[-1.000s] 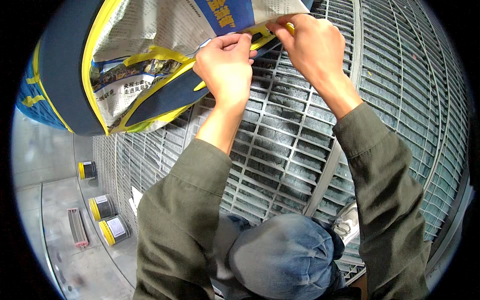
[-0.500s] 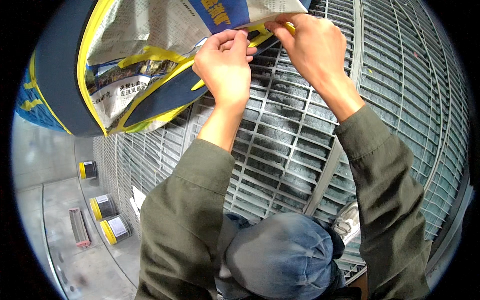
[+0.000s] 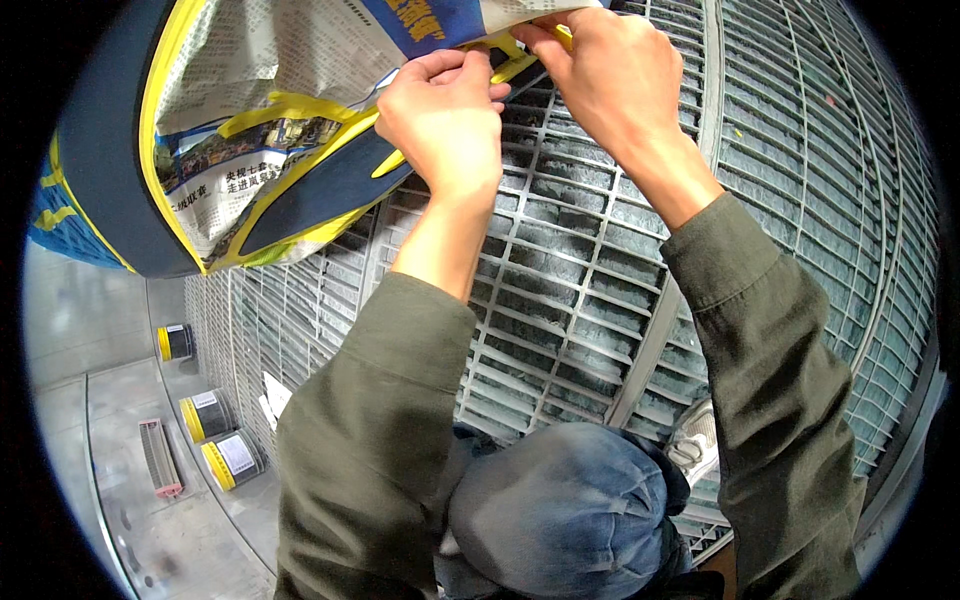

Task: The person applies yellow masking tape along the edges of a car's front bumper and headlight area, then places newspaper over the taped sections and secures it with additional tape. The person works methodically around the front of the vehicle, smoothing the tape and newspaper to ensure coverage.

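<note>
Both hands pinch the yellow tape (image 3: pixel 505 60) at the near edge of a newspaper-wrapped blue panel (image 3: pixel 200 150) lying on the metal grating floor: left hand (image 3: pixel 445 115) and right hand (image 3: pixel 600 75) closed on it. The tape looks thin, sticky and tearable; hold its edge.

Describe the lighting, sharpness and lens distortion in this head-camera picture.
Head view: even, soft light, no glare; left hand and right hand sharp on the yellow tape; fisheye bends the metal grating bars toward the dark rim; the cans look small.
</note>
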The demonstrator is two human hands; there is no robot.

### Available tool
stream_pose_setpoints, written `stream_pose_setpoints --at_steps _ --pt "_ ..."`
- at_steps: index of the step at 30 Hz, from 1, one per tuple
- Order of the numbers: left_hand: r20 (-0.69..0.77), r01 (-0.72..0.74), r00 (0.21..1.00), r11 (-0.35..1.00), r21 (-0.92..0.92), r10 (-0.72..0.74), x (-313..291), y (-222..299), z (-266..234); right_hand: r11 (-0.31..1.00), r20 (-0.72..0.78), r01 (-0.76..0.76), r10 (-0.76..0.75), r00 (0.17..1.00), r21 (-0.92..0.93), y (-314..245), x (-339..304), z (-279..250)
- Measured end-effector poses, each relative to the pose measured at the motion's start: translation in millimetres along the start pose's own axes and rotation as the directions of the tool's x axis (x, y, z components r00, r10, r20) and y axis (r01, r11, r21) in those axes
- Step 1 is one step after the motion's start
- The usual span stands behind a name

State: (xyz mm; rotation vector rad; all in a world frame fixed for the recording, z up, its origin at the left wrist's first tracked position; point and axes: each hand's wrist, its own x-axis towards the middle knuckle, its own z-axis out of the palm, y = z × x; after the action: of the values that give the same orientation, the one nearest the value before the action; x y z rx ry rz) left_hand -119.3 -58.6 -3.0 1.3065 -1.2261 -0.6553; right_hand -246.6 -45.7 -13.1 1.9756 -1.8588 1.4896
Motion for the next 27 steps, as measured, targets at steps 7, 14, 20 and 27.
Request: stream_pose_setpoints --at_steps 7,14,20,27 --pt "-0.007 0.018 1.0 0.999 0.032 -0.017 -2 2 4 1.0 -0.007 -0.021 0.021 1.0 -0.021 2 0 3" --pt "-0.016 -0.01 1.0 0.993 0.121 0.012 -3 0 2 0.999 -0.049 -0.006 0.008 0.999 0.053 1 -4 5" --pt "0.013 -0.079 0.997 0.943 0.324 0.079 3 -6 -4 0.997 -0.024 -0.058 0.057 0.998 -0.052 3 0 8" --pt "0.035 -0.149 0.989 0.95 0.273 0.145 3 -11 -3 0.993 0.024 -0.081 0.084 0.996 -0.09 3 0 10"
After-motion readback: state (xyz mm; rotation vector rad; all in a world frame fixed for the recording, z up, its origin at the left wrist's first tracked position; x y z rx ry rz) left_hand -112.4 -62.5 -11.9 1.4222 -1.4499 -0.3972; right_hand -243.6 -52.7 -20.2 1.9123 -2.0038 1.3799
